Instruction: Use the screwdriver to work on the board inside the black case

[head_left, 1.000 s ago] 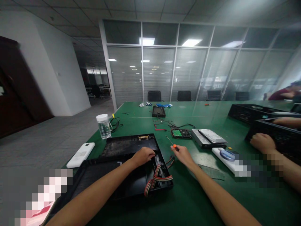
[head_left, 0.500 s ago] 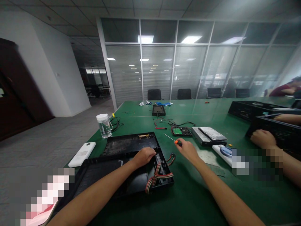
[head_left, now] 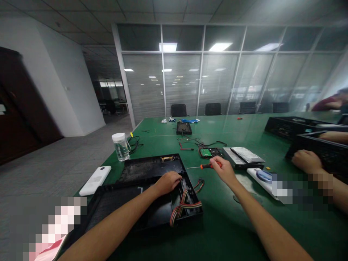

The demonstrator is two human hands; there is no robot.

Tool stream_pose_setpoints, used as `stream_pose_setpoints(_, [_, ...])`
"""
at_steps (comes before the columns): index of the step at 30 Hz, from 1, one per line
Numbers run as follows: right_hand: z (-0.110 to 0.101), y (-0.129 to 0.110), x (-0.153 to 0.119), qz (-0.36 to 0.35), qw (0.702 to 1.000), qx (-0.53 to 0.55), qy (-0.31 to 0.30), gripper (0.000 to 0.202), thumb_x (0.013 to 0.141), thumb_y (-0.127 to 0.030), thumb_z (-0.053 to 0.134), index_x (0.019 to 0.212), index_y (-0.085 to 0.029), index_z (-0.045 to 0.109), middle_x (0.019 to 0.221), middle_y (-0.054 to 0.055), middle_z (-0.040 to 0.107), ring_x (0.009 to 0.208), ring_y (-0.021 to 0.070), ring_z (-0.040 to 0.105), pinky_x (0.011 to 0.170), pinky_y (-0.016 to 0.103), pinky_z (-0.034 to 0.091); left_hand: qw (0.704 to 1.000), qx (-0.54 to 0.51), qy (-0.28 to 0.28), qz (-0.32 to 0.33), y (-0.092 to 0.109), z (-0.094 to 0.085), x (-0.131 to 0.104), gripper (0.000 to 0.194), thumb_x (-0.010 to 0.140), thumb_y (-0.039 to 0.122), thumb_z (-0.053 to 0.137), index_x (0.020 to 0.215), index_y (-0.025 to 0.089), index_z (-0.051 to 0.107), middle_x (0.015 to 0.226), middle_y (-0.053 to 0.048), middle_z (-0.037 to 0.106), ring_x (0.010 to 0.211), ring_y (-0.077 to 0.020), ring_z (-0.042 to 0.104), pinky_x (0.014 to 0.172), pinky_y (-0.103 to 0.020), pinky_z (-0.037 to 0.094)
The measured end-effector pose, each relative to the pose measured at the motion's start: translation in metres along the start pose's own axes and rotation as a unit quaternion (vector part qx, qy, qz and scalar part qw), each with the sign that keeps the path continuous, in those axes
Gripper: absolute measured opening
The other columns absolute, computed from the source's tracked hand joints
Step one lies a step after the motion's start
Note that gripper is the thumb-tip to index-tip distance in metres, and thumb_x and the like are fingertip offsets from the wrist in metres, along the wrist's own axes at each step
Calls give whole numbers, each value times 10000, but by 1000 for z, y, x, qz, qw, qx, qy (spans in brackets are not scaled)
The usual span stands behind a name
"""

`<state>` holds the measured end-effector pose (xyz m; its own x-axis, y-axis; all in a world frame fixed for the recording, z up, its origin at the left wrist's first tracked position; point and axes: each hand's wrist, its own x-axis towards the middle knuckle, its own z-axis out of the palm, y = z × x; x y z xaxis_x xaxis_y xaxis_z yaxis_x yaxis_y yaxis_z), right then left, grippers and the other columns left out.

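My left hand (head_left: pixel 169 182) is closed at the inner right part of an open black case (head_left: pixel 130 195); what its fingertips pinch, if anything, is hidden. A ribbon of striped cables (head_left: pixel 190 205) hangs over the case's right edge beside it. My right hand (head_left: pixel 224 170) grips a screwdriver (head_left: pixel 206 166) with a red and black handle, its shaft pointing left toward the case. Behind my right hand lies a green circuit board (head_left: pixel 206 152) in a dark frame.
A bottle (head_left: pixel 121 146) and a white phone-like device (head_left: pixel 95 180) stand left. To the right are a metal drive (head_left: pixel 243 158), a white item with a blue ring (head_left: pixel 263 177), and another person's hand (head_left: pixel 307 161) at a black case (head_left: pixel 323 154). Cables (head_left: pixel 214 143) lie farther back.
My right hand has moved slightly right, and the screwdriver has turned from slanting up-left to nearly level. My left hand stays at the case.
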<state>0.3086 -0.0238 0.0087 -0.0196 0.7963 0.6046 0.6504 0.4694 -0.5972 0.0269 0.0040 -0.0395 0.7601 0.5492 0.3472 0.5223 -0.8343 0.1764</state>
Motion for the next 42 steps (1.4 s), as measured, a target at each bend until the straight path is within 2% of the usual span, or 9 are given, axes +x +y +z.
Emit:
stream_pose_setpoints(5, [19,-11,-9,-18,999,28,-11,302,814,-404,430,635,-177,518,553,-21,477,515,112,436,519,221,334,1000,-12,7,-28,2,2,3,172,835,163,479,958,154,599,923,-59,621,890,-167,551,839,-274,413])
stream_pose_setpoints(12, [36,-11,-14,-13,999,32,-24,304,821,-391,408,653,-174,539,574,-13,519,558,124,491,563,219,367,998,-21,2,-57,5,0,5,159,818,149,487,916,157,612,886,-49,625,853,-161,556,818,-264,408])
stream_pose_setpoints(16, [38,-12,-17,-18,999,21,-24,309,820,-391,403,654,-175,547,568,-12,522,548,121,487,557,218,365,998,-26,7,-58,5,1,5,149,804,145,509,906,157,618,872,-43,627,833,-157,557,801,-253,407])
stream_pose_setpoints(22, [34,-13,-16,-19,999,38,15,293,822,-372,413,647,-175,541,557,-15,513,536,119,481,545,218,357,998,-15,11,-63,4,3,5,139,802,149,513,891,148,620,844,-46,627,803,-155,557,776,-250,409])
stream_pose_setpoints(31, [36,-16,-16,-38,999,-6,-26,316,843,-377,387,660,-171,541,570,-11,522,539,116,487,555,214,348,998,-20,8,-65,5,3,6,139,788,145,525,881,153,628,835,-42,630,793,-154,558,769,-249,408])
stream_pose_setpoints(35, [28,-37,-7,-46,991,-108,-68,376,867,-415,337,668,-180,553,576,-3,547,539,118,498,563,217,332,998,-21,11,-66,5,2,6,141,790,139,516,877,153,627,840,-44,632,812,-157,559,765,-246,407])
stream_pose_setpoints(38, [21,-66,10,-46,960,-249,-116,441,873,-470,308,649,-185,560,602,33,586,593,150,537,568,233,310,998,-21,15,-65,5,2,6,134,775,123,526,860,152,625,805,-34,628,783,-151,557,743,-234,405])
stream_pose_setpoints(40, [19,-86,23,-48,937,-311,-152,404,881,-438,300,747,-182,582,679,61,628,652,175,565,579,240,307,997,-20,16,-68,5,2,6,118,766,118,533,833,151,625,775,-28,621,755,-146,553,725,-227,403])
stream_pose_setpoints(42, [20,-101,35,-58,927,-312,-201,328,889,-373,301,930,-183,566,766,63,654,686,179,579,594,238,317,997,-18,17,-70,5,3,6,105,763,117,533,808,150,622,759,-27,616,742,-144,551,712,-222,401])
